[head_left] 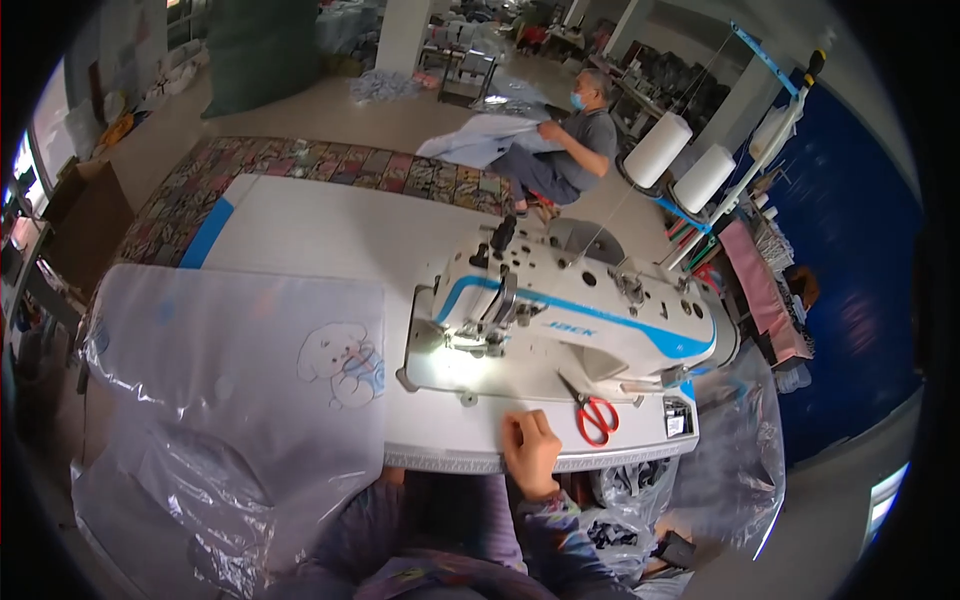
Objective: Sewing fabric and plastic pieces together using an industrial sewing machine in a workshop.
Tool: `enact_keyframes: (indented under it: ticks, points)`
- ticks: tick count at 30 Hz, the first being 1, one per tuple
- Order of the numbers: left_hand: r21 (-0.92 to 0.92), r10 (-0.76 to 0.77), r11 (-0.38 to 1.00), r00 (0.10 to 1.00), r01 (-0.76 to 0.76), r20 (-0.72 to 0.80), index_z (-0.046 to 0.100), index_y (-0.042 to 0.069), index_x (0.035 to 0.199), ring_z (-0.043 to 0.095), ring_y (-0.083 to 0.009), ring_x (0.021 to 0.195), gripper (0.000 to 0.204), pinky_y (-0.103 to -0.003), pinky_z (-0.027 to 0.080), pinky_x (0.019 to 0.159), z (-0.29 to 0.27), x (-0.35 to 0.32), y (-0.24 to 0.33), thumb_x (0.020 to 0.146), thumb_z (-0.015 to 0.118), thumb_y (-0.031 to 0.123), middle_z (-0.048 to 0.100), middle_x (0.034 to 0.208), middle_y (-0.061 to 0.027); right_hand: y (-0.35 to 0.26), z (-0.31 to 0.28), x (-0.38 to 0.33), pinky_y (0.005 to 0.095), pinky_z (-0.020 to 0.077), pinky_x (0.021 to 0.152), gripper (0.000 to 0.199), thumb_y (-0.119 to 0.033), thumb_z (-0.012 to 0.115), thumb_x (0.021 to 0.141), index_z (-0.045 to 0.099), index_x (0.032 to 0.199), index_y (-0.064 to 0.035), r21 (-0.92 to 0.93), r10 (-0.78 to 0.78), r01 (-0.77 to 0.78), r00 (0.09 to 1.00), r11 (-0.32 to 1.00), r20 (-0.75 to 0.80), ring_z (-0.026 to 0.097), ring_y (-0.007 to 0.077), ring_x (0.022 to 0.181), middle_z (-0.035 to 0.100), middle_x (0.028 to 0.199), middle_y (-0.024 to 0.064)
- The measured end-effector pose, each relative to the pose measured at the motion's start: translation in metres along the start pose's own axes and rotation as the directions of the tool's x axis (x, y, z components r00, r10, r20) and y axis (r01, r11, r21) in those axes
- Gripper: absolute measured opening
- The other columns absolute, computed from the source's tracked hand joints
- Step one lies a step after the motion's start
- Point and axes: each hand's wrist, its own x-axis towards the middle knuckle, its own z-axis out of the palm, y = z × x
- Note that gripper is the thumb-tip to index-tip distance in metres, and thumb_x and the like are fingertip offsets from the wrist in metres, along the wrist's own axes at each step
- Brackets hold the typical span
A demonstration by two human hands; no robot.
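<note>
The right hand rests on the near edge of the white sewing table, fingers curled into a loose fist and holding nothing. Red-handled scissors lie just right of the knuckles. The sewing machine stands just beyond the fingers, with no cloth under its needle. The clear bag of printed fabric lies untouched well to the left. The left hand is out of view.

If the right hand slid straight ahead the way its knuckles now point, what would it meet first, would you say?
The right hand rests fisted at the table's near edge, pointing up-table. Straight ahead lies bare tabletop, then probably the sewing machine's base; the red-handled scissors sit just to its right.
</note>
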Motion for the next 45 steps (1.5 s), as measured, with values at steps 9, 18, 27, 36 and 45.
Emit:
enact_keyframes:
  ticks: [9, 18, 27, 36, 45]
  points:
    - [0.269, -0.025, 0.962, 0.999, 0.037, -0.047, 0.056, 0.0, 0.121, 0.059, -0.0243, 0.109, 0.026, -0.034, 0.05, 0.094, 0.005, 0.035, 0.007, 0.1, 0.051, 0.014, 0.061, 0.119, -0.0145, -0.008, -0.001, 0.011, 0.0361, 0.047, 0.052, 0.013, 0.0, 0.069, 0.076, 0.066, 0.086, -0.0065, -0.039, 0.074, -0.074, 0.997, 0.997, 0.024, 0.059, 0.0287, 0.057, 0.058, 0.076, 0.0092]
    - [0.318, 0.046, 0.947, 0.999, -0.043, -0.002, 0.057, 0.001, 0.12, 0.061, -0.0237, 0.105, 0.025, -0.034, 0.05, 0.091, 0.006, 0.04, 0.005, 0.099, 0.052, 0.015, 0.063, 0.116, -0.0142, 0.001, -0.007, 0.012, 0.0372, 0.0489, 0.055, 0.013, -0.005, 0.069, 0.077, 0.064, 0.088, -0.0081, -0.103, -0.001, 0.007, 0.998, 0.995, 0.059, 0.06, 0.0274, 0.063, 0.055, 0.076, 0.008]
    - [0.329, 0.067, 0.942, 0.998, -0.07, 0.022, 0.058, 0.002, 0.118, 0.062, -0.0231, 0.101, 0.025, -0.034, 0.05, 0.087, -0.002, 0.032, 0.0, 0.098, 0.054, 0.016, 0.064, 0.114, -0.014, 0.001, -0.012, 0.012, 0.0352, 0.05, 0.058, 0.011, -0.01, 0.067, 0.08, 0.059, 0.087, -0.0084, -0.114, -0.006, 0.014, 0.997, 0.993, 0.071, 0.06, 0.0248, 0.066, 0.053, 0.079, 0.0068]
    - [0.351, 0.074, 0.933, 0.997, -0.082, 0.037, 0.06, 0.004, 0.117, 0.063, -0.0225, 0.097, 0.025, -0.033, 0.05, 0.083, -0.007, 0.03, -0.004, 0.097, 0.056, 0.017, 0.065, 0.111, -0.0137, 0.001, -0.009, 0.011, 0.0348, 0.0501, 0.057, 0.012, -0.01, 0.066, 0.079, 0.059, 0.088, -0.0088, -0.139, 0.001, 0.009, 0.998, 0.99, 0.065, 0.059, 0.0243, 0.066, 0.053, 0.079, 0.0064]
    - [0.338, 0.11, 0.933, 0.992, -0.122, 0.055, 0.061, 0.005, 0.116, 0.064, -0.0219, 0.093, 0.025, -0.033, 0.051, 0.08, -0.011, 0.018, -0.005, 0.095, 0.058, 0.018, 0.066, 0.108, -0.0134, -0.001, -0.008, 0.007, 0.0365, 0.0501, 0.057, 0.01, -0.011, 0.065, 0.081, 0.058, 0.087, -0.0084, -0.143, -0.024, 0.029, 0.999, 0.989, 0.037, 0.061, 0.0254, 0.067, 0.055, 0.078, 0.0073]
